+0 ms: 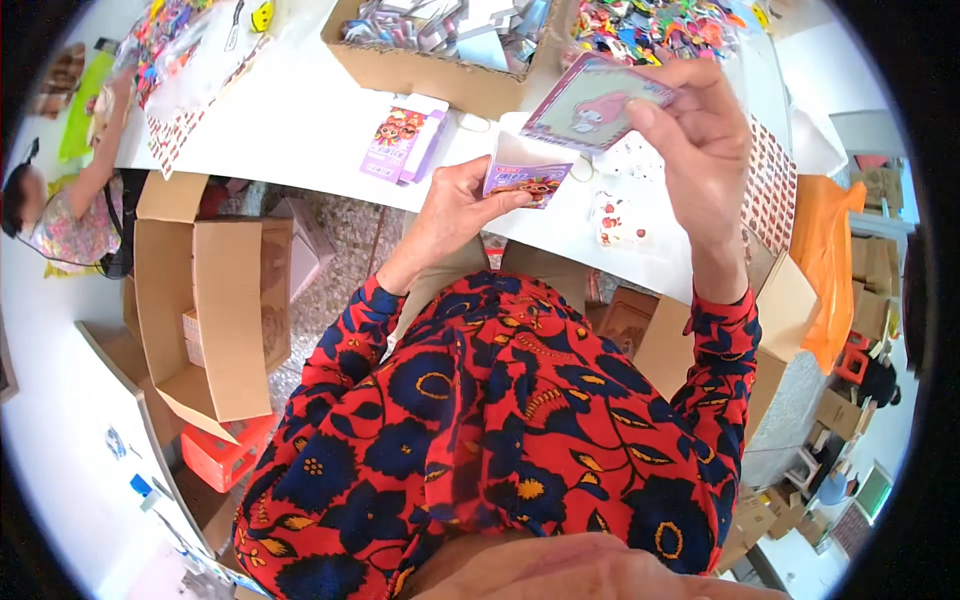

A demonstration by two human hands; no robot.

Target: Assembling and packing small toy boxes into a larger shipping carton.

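My left hand (448, 212) grips a small purple printed box (520, 187) over the near edge of the table. Its upper end appears open and shows a pale inside. Pinched between the thumb and fingers of my right hand (703, 150) is a flat, pale green card (592, 108) with a pink cartoon figure and a dark pink border. The card is tilted just above the box, at its upper right. Another purple printed box (403, 138) lies on the table left of my left hand. Small sheets with red pictures (620, 218) lie below the card.
A cardboard box (425, 82) full of flat packets stands on the white table (290, 100). Colourful small items (655, 35) are heaped at the far right. Open cartons (228, 315) stand at my left, near another person (75, 215). An orange bag (828, 270) hangs at the right.
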